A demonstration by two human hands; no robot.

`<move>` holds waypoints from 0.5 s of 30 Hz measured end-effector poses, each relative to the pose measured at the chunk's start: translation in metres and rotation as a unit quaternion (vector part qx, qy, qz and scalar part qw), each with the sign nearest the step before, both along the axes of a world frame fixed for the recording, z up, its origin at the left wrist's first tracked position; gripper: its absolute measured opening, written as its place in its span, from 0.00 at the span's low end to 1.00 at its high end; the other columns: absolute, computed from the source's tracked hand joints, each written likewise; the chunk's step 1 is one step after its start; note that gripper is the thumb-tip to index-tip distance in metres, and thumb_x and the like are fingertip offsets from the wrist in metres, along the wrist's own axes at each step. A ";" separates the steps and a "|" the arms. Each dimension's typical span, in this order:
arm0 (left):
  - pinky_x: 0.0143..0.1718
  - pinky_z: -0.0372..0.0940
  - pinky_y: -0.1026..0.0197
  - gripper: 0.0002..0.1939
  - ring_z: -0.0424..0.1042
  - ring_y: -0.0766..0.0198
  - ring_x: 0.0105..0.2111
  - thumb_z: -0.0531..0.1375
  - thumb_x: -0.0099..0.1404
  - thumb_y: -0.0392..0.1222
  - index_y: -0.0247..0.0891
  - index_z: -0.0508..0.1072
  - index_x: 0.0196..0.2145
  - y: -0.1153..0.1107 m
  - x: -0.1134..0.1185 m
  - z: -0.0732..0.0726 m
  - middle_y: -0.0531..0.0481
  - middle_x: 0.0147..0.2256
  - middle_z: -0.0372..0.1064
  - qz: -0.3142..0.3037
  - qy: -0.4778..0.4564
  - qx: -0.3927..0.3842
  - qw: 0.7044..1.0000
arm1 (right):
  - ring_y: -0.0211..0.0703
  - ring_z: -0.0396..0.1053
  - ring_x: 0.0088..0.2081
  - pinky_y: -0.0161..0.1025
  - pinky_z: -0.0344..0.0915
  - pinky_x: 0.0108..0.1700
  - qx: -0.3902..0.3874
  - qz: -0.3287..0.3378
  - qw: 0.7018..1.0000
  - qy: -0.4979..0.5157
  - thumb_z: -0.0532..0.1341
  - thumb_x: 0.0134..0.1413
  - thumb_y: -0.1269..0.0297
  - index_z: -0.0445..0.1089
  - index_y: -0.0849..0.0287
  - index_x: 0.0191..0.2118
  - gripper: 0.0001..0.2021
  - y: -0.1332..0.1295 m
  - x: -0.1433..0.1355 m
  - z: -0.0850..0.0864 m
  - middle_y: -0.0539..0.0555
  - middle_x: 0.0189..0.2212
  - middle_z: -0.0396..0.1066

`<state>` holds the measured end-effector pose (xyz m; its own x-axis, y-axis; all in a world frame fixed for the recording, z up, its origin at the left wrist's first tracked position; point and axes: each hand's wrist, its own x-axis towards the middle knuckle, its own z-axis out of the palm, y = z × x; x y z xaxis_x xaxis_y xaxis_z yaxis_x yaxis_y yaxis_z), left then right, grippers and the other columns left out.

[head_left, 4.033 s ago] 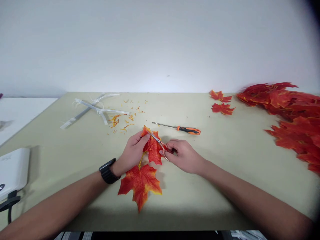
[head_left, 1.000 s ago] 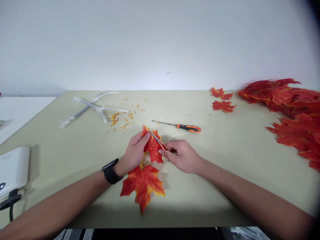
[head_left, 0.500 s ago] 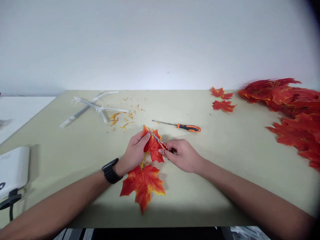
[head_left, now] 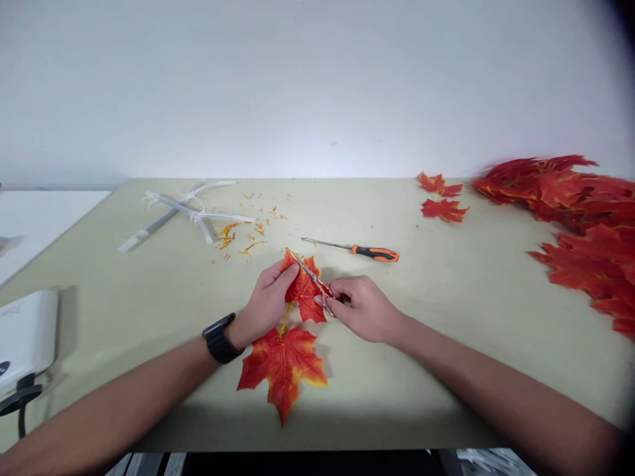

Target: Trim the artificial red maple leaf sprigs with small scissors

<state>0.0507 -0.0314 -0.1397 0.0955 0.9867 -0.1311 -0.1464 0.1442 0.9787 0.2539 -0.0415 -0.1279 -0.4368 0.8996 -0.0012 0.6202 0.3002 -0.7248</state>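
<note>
Between the thumb and fingers of my left hand [head_left: 270, 294] is a red-orange artificial maple leaf [head_left: 303, 287], held by its upper left part. A yellow stem joins it to a second maple leaf [head_left: 284, 363], which hangs below toward the table's front edge. My right hand [head_left: 364, 307] grips the copper-coloured handles of small scissors [head_left: 317, 281]. Their blades lie across the upper leaf and point up and left, with the tip close to the leaf's edge by my left thumb. Fingers and leaf partly hide the handle loops.
A screwdriver [head_left: 374, 253] with an orange-black handle lies beyond my hands. Yellow-orange scraps [head_left: 228, 235] are scattered near crossed translucent strips [head_left: 183, 211]. Two small leaves [head_left: 444, 210] and a large heap of red leaves [head_left: 585, 198] are at right. A white device [head_left: 30, 337] stands at left.
Almost nothing differs. The upper leaf has shifted very slightly beneath the scissors; both hands stay in the same place.
</note>
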 end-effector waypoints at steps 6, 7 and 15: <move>0.37 0.65 0.64 0.16 0.68 0.65 0.32 0.64 0.66 0.55 0.39 0.75 0.34 0.000 0.000 -0.001 0.53 0.31 0.72 0.028 0.013 0.026 0.999 | 0.33 0.55 0.23 0.36 0.49 0.27 0.000 -0.005 1.000 -0.001 0.60 0.62 0.62 0.63 0.59 0.22 0.17 0.001 -0.001 0.000 0.46 0.20 0.63; 0.38 0.65 0.64 0.15 0.68 0.65 0.33 0.64 0.67 0.55 0.40 0.75 0.34 0.000 0.000 -0.001 0.53 0.32 0.72 0.033 0.018 0.035 0.999 | 0.33 0.55 0.23 0.36 0.49 0.27 0.000 -0.005 1.000 -0.001 0.60 0.62 0.62 0.63 0.59 0.22 0.17 0.000 -0.001 0.000 0.46 0.20 0.63; 0.38 0.64 0.64 0.14 0.66 0.65 0.32 0.63 0.68 0.54 0.40 0.75 0.35 -0.001 0.001 0.000 0.53 0.32 0.71 0.038 0.044 0.049 0.997 | 0.34 0.55 0.24 0.36 0.49 0.28 -0.001 -0.007 1.000 0.001 0.60 0.61 0.64 0.64 0.59 0.22 0.16 -0.002 -0.001 -0.001 0.47 0.20 0.63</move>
<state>0.0520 -0.0320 -0.1401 0.0122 0.9992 -0.0381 -0.0667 0.0389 0.9970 0.2528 -0.0431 -0.1289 -0.4239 0.9057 -0.0027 0.6234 0.2896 -0.7263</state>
